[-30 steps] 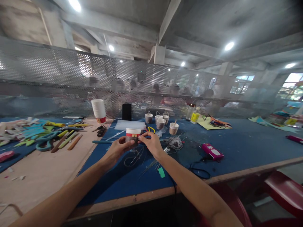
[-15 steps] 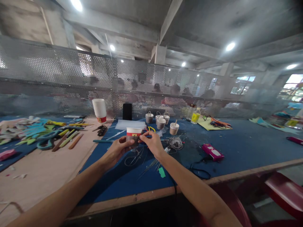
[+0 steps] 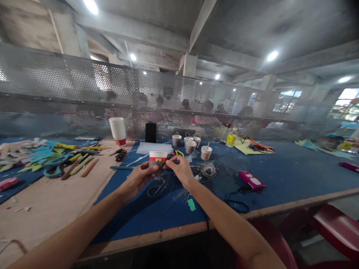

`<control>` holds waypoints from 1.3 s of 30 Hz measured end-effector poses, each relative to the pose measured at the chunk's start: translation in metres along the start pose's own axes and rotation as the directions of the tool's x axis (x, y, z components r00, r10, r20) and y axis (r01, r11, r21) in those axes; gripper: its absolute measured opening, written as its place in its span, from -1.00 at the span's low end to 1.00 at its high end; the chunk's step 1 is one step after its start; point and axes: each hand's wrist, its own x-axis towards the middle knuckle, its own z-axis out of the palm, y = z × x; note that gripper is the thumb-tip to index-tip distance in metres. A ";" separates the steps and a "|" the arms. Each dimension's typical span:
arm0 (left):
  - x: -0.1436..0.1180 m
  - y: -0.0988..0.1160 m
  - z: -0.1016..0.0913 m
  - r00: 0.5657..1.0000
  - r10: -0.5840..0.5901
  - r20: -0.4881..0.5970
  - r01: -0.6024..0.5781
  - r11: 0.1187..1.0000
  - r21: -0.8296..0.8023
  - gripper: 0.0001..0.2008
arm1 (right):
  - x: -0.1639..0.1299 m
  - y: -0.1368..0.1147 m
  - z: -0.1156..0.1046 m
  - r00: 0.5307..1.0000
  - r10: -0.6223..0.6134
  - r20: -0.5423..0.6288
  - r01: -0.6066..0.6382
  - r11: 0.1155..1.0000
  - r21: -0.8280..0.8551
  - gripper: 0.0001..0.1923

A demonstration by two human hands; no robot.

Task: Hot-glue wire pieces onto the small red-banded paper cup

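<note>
My left hand [image 3: 140,176] is closed round the lower left of a paper cup [image 3: 158,154], which is upright with a white rim and a red band. A dark grey covering, perhaps wound cord, surrounds the cup's lower part. My right hand [image 3: 181,172] has its fingertips pinched together at the cup's right side; what lies between them is too small to make out. Just right of that hand, a tangle of grey cord [image 3: 208,170] lies on the blue table mat [image 3: 131,220]. Thin wires [image 3: 183,192] are scattered below the hands.
Several small grey-wrapped cups [image 3: 190,146] stand behind my hands, and a stack of paper cups [image 3: 117,129] is at back left. Scissors [image 3: 56,166] and clay-coloured sticks [image 3: 89,167] lie left. A magenta box [image 3: 251,181] with a black cable is right. A perforated screen [image 3: 157,86] runs behind.
The cup and both hands have barely moved; the cup has shifted very slightly left. My grips look the same.
</note>
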 end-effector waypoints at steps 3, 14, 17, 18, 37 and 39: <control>0.000 0.000 -0.001 1.000 -0.012 0.009 0.012 1.000 -0.006 -0.66 | 0.000 0.000 0.000 1.000 0.009 -0.006 -0.009 1.000 0.000 -0.84; -0.002 0.001 -0.001 0.998 -0.009 0.056 0.013 0.998 -0.062 -0.65 | 0.004 0.006 0.000 1.000 0.021 0.021 -0.022 0.999 0.027 -0.81; -0.002 0.001 -0.002 0.997 -0.017 0.078 0.022 0.997 -0.072 -0.65 | 0.005 0.006 0.000 0.999 0.022 0.036 -0.024 0.998 0.058 -0.80; -0.001 0.002 -0.003 0.996 -0.023 0.084 0.029 0.997 -0.075 -0.65 | 0.005 0.006 0.000 0.999 0.020 0.041 -0.023 0.997 0.070 -0.80; 0.006 -0.007 -0.012 0.999 -0.040 0.020 0.042 0.995 -0.088 -0.65 | 0.015 0.022 -0.005 0.998 -0.057 0.020 0.055 0.997 0.060 -0.76; 0.006 -0.007 -0.012 0.999 -0.033 -0.005 0.033 0.996 -0.085 -0.66 | 0.014 0.020 -0.005 0.998 -0.060 0.017 0.058 0.996 0.064 -0.77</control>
